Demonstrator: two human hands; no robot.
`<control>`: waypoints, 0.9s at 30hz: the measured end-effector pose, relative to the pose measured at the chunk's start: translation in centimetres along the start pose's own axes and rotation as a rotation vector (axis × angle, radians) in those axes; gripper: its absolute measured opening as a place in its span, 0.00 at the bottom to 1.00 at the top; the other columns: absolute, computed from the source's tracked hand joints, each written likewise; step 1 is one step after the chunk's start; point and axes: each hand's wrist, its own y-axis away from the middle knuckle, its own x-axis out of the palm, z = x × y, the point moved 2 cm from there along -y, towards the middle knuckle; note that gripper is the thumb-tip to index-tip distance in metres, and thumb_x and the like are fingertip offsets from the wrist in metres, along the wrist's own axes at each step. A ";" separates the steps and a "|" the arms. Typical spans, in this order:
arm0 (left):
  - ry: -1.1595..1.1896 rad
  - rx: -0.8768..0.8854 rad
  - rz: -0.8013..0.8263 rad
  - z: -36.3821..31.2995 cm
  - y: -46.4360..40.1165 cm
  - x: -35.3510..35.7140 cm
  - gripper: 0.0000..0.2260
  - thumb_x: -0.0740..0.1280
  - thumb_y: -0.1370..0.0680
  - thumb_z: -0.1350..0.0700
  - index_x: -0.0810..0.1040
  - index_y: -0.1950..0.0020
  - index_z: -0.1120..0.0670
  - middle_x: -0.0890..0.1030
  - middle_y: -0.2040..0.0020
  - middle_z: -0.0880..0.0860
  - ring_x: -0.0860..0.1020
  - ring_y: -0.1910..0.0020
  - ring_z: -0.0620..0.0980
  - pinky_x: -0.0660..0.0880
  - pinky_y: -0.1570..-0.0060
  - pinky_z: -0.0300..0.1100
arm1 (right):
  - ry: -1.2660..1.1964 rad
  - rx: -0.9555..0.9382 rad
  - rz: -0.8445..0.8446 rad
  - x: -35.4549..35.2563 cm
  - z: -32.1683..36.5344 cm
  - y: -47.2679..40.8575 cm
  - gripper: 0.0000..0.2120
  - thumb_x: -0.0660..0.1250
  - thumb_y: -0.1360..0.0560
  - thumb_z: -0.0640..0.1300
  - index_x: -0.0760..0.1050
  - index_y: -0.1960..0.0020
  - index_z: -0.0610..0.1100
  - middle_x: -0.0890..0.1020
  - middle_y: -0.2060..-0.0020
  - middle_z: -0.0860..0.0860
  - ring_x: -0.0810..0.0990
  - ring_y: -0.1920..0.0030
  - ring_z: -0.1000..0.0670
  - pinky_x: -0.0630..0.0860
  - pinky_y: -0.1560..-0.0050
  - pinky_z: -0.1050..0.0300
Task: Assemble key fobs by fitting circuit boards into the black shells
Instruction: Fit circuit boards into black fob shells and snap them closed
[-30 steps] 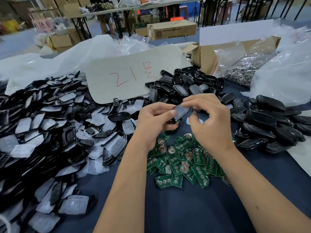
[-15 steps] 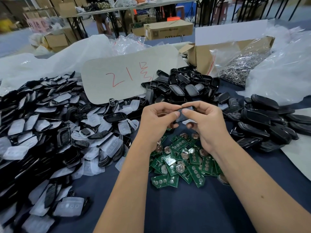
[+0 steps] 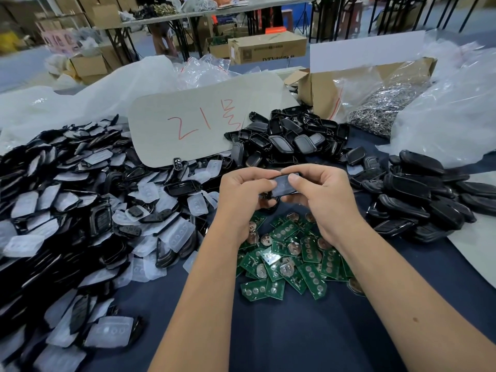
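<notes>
Black shell point(image 3: 284, 185) sits between both hands, up above the green boards point(image 3: 285, 260), with the left hand point(image 3: 245, 196) and right hand point(image 3: 326, 198) each curling their fingers point(image 3: 294, 179) around it and pinching it. Under the hands the boards lie in a heap on the dark blue counter point(image 3: 295, 331). More black shells point(image 3: 418, 200) are piled to the right, and shells with milky pads point(image 3: 88, 210) are piled to the left.

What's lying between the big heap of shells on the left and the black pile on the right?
In the head view, green circuit boards on dark cloth.
</notes>
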 end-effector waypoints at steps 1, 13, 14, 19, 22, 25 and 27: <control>0.001 -0.002 -0.004 0.0 -0.1 0.0 0.12 0.70 0.24 0.70 0.89 0.59 0.55 0.86 0.61 0.55 0.82 0.64 0.50 0.78 0.68 0.39 | 0.007 -0.006 0.006 0.0 0.0 0.0 0.10 0.67 0.19 0.30 0.85 0.51 0.39 0.88 0.62 0.48 0.87 0.60 0.48 0.85 0.59 0.54; -0.079 0.057 0.038 -0.2 -0.2 -1.6 0.07 0.74 0.24 0.70 0.87 0.53 0.59 0.84 0.63 0.56 0.81 0.68 0.50 0.80 0.66 0.38 | 0.279 -0.098 -0.027 -0.6 -0.7 -0.3 0.10 0.70 0.21 0.33 0.85 0.47 0.45 0.88 0.58 0.47 0.87 0.67 0.45 0.86 0.62 0.48; -0.097 0.061 0.033 -0.1 -0.2 -1.6 0.06 0.75 0.25 0.70 0.86 0.52 0.60 0.84 0.64 0.56 0.81 0.69 0.49 0.80 0.66 0.38 | 0.322 -0.107 -0.028 -0.6 -0.8 -0.2 0.09 0.71 0.21 0.33 0.85 0.46 0.45 0.87 0.56 0.47 0.87 0.67 0.47 0.86 0.62 0.50; -0.098 -0.001 -0.019 -0.1 0.0 -1.8 0.06 0.75 0.25 0.70 0.86 0.53 0.60 0.85 0.66 0.54 0.80 0.71 0.47 0.78 0.68 0.34 | 0.847 -0.553 0.098 -0.2 0.1 0.3 0.12 0.73 0.22 0.37 0.85 0.40 0.44 0.80 0.46 0.51 0.79 0.46 0.52 0.79 0.46 0.57; 0.016 -0.089 -0.039 -0.3 -0.3 -2.6 0.05 0.74 0.24 0.69 0.87 0.55 0.60 0.84 0.65 0.53 0.79 0.70 0.44 0.78 0.68 0.32 | 0.927 -0.617 0.187 -0.1 0.3 0.3 0.15 0.76 0.23 0.41 0.84 0.37 0.42 0.81 0.44 0.51 0.74 0.40 0.48 0.74 0.39 0.53; 0.141 -0.142 -0.013 -0.4 -0.4 -2.8 0.08 0.72 0.22 0.66 0.88 0.60 0.60 0.83 0.63 0.55 0.77 0.69 0.43 0.77 0.69 0.31 | 0.935 -0.681 0.170 0.2 0.3 0.2 0.14 0.78 0.25 0.40 0.86 0.40 0.41 0.81 0.45 0.50 0.74 0.40 0.46 0.72 0.39 0.56; 0.249 -0.145 0.004 -0.5 -0.4 -2.4 0.11 0.71 0.20 0.60 0.88 0.61 0.59 0.83 0.59 0.57 0.79 0.66 0.45 0.79 0.67 0.32 | 0.886 -0.713 0.091 0.2 0.4 0.2 0.09 0.76 0.24 0.39 0.87 0.44 0.40 0.82 0.49 0.50 0.74 0.43 0.47 0.72 0.43 0.60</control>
